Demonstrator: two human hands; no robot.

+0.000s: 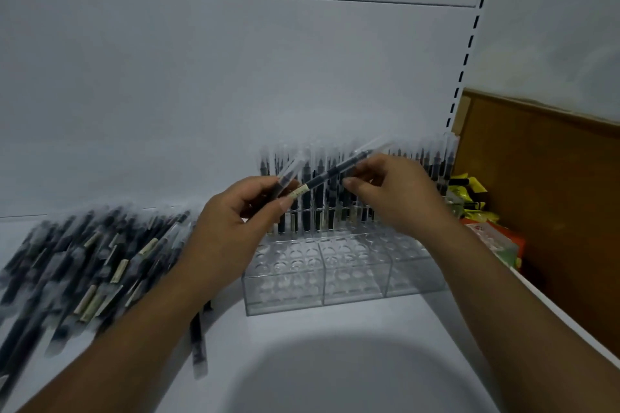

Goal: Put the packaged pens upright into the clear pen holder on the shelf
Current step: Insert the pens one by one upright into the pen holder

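A clear pen holder [339,275] with rows of round holes stands on the white shelf. Several packaged pens [322,198] stand upright in its back rows; the front rows are bare. My left hand [235,221] grips two packaged pens, one slanting up to the right [328,174] and a second [290,174] behind it. My right hand [396,191] pinches the slanting pen near its upper part. Both hands hover above the holder's front left.
A heap of packaged pens [90,265] lies on the shelf [335,362] to the left. One loose pen [198,342] lies by my left forearm. Coloured packets [469,198] and a brown panel [553,204] sit at the right. The white back wall rises behind.
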